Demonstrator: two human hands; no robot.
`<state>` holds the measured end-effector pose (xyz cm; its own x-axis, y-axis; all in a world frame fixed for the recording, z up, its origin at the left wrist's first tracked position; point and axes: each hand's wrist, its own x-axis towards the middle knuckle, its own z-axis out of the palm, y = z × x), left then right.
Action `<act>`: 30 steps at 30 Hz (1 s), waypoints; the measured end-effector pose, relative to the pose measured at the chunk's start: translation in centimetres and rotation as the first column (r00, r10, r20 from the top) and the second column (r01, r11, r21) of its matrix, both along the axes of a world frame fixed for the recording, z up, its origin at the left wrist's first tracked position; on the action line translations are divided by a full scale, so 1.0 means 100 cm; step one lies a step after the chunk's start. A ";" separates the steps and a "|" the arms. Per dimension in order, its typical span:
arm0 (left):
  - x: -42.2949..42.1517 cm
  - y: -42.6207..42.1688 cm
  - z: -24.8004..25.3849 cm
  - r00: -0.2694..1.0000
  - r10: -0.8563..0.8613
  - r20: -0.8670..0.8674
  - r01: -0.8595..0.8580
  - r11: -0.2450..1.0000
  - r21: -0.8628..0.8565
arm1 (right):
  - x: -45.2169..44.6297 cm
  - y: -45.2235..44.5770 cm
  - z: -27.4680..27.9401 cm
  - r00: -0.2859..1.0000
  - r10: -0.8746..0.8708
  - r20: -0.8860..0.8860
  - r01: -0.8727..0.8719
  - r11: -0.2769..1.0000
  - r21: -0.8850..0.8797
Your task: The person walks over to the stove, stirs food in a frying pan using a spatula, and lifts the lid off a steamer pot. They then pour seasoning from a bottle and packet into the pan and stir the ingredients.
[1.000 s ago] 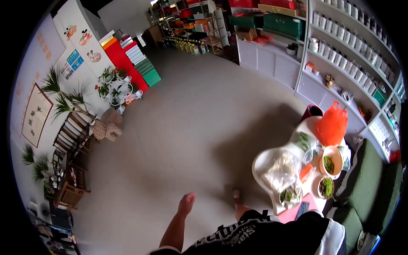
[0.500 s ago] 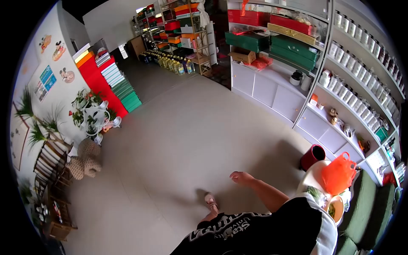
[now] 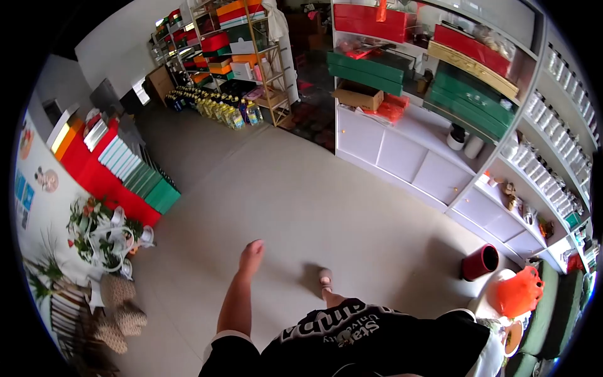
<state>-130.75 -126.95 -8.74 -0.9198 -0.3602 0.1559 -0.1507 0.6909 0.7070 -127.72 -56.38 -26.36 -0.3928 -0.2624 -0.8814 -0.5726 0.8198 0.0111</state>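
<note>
Head view: left hand [image 3: 252, 252], loosely fisted, seemingly empty, has swung mid-frame; right hand, now unseen, can't be judged; orange plastic bag [image 3: 518, 293] slid lower right, suggesting walking.

Soft, uneven light, fisheye bend
Black corners; pale floor [image 3: 295, 188], soft shadow left of the red bin [image 3: 480, 262].

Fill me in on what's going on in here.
A person wearing a black top with white lettering is on their feet on the bare grey floor. Their left hand is out in front over the floor, with nothing visible in it; the right hand is out of view. Off to the person's right, an orange plastic bag sits on a white table, near a red cylindrical bin.
</note>
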 end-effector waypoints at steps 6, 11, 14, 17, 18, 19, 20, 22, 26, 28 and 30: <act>-0.081 -0.042 -0.017 0.874 -0.201 0.443 0.248 0.967 -0.051 | -0.208 -0.157 -0.068 0.994 0.032 -0.109 -0.049 0.986 -0.160; 0.070 -0.194 -0.190 0.686 0.099 0.721 -0.123 0.992 -0.019 | -0.457 -0.481 0.084 0.851 -0.506 0.142 0.389 0.424 -0.818; 0.087 -0.311 -0.234 0.533 0.188 0.825 -0.194 0.976 -0.098 | -0.566 -0.596 0.143 0.783 -0.483 0.393 0.492 0.093 -0.866; -0.053 -0.447 -0.267 0.549 0.141 0.824 -0.085 0.990 -0.113 | -0.639 -0.646 0.121 0.625 -0.616 0.479 0.593 -0.025 -0.805; -0.134 -0.463 -0.246 0.597 0.257 0.760 -0.170 0.966 -0.193 | -0.653 -0.639 0.081 0.555 -0.671 0.492 0.639 -0.035 -0.769; -0.260 -0.470 -0.160 0.652 0.181 0.736 -0.028 0.976 -0.214 | -0.655 -0.632 0.064 0.650 -0.732 0.202 0.541 0.260 -0.800; -0.375 -0.468 -0.123 0.729 0.130 0.672 -0.009 0.983 -0.182 | -0.665 -0.609 0.029 0.900 -0.390 -0.196 0.168 0.724 -0.668; -0.573 -0.499 -0.090 0.833 -0.053 0.551 0.228 0.940 -0.253 | -0.647 -0.559 -0.042 0.968 -0.240 0.071 0.250 0.932 -0.264; -0.909 -0.446 0.026 0.920 -0.386 -0.072 0.383 0.922 -0.062 | -0.613 -0.482 -0.061 0.996 -0.070 0.055 0.070 0.998 -0.005; -1.013 -0.403 0.090 0.836 -0.533 -0.129 0.543 0.774 0.326 | -0.647 -0.489 -0.051 0.963 -0.255 0.090 0.252 0.967 0.049; -1.079 -0.365 0.148 0.748 -0.622 -0.232 0.633 0.563 0.530 | -0.717 -0.509 -0.054 0.935 -0.352 0.053 0.350 0.936 0.049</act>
<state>-238.61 -163.41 6.01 -0.9469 0.2847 0.1493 0.1839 0.0989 0.9780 -199.47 -107.29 -31.73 -0.4002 -0.0829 -0.9127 -0.2492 0.9682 0.0213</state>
